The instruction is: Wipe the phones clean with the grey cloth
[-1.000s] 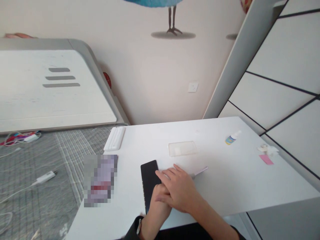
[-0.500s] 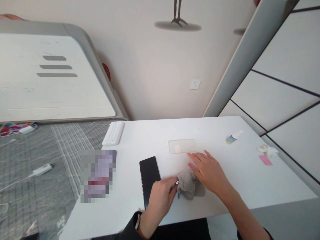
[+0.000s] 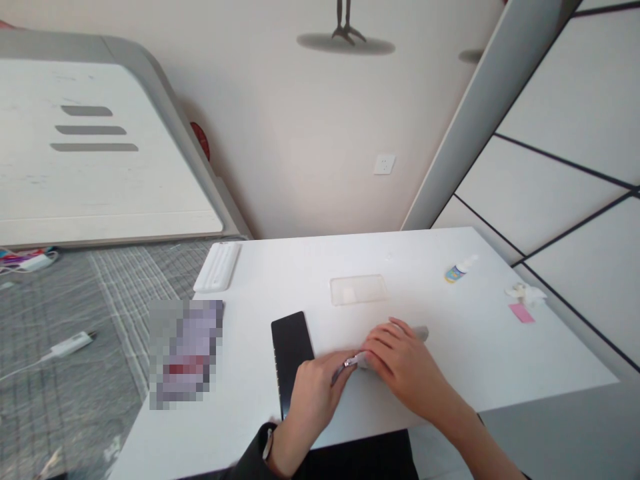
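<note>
On the white table (image 3: 450, 360) my left hand (image 3: 315, 390) is closed around a thin flat sheet with a shiny edge (image 3: 346, 365), held just right of a black phone (image 3: 290, 353) that lies face up. My right hand (image 3: 400, 360) lies over a grey cloth (image 3: 419, 331), fingers curled onto it and pressing it against the sheet. Only a corner of the cloth shows past the fingers. A clear phone case (image 3: 358, 289) rests on the table a little beyond both hands.
A small spray bottle (image 3: 459, 270) and a pink slip with crumpled white wrappers (image 3: 523, 301) lie at the right side. A white keyboard-like bar (image 3: 218, 265) sits at the far left corner. A blurred packet (image 3: 186, 350) lies left of the phone. Cables lie on the grey mat.
My right hand lifted off my left hand, swung right toward the clear case and uncovered the grey cloth, then came back down onto the cloth. My left hand kept hold of the sheet.
</note>
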`<state>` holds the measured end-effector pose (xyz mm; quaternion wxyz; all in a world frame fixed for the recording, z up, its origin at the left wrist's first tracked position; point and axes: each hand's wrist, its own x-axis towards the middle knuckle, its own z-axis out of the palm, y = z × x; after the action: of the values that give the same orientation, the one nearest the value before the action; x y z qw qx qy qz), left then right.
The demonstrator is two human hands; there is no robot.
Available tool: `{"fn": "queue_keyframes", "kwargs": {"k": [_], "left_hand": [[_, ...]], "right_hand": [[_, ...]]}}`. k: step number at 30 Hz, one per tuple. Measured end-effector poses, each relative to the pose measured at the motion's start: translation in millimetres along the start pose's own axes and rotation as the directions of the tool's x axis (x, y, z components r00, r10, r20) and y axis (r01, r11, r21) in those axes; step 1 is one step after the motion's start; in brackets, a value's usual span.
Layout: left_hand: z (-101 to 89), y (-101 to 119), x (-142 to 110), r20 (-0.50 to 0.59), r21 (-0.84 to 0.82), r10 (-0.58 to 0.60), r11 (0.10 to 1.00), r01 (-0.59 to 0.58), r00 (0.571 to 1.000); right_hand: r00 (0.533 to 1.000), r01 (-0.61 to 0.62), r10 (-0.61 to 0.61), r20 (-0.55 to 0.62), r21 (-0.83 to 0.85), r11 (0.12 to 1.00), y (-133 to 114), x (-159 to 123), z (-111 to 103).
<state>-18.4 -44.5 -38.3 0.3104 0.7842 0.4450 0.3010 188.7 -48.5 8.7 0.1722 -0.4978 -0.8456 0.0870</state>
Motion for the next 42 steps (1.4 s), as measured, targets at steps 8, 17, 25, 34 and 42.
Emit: {"fn": "queue_keyframes", "kwargs": {"k": [8, 17, 25, 34, 42], "left_hand": [[-0.2, -1, 0, 0.014, 0.038, -0.015, 0.999, 0.014, 1.000], [-0.5, 0, 2, -0.002, 0.007, -0.003, 1.000, 0.003, 1.000], [1.0, -2, 0, 0.005, 0.052, -0.018, 0.998, 0.017, 1.000], [-1.2, 0, 0, 0.029, 0.063, -0.040, 0.997, 0.038, 0.999], [3.1, -6, -2, -0.008, 0.111, -0.026, 0.993, 0.027, 1.000]], "right_hand": [[0.995, -0.049, 0.063, -0.075, 0.171, 0.984, 3, -4, 1], [0.994, -0.099, 0.101, -0.041, 0.055, 0.994, 51, -14, -12], [0.999, -0.016, 0.016, -0.028, 0.026, 1.000, -1, 3, 4], [0.992, -0.104, 0.099, -0.083, -0.053, 0.993, 13, -2, 16], [0.990, -0.119, 0.113, -0.080, -0.072, 0.990, -21, 8, 26]]}}
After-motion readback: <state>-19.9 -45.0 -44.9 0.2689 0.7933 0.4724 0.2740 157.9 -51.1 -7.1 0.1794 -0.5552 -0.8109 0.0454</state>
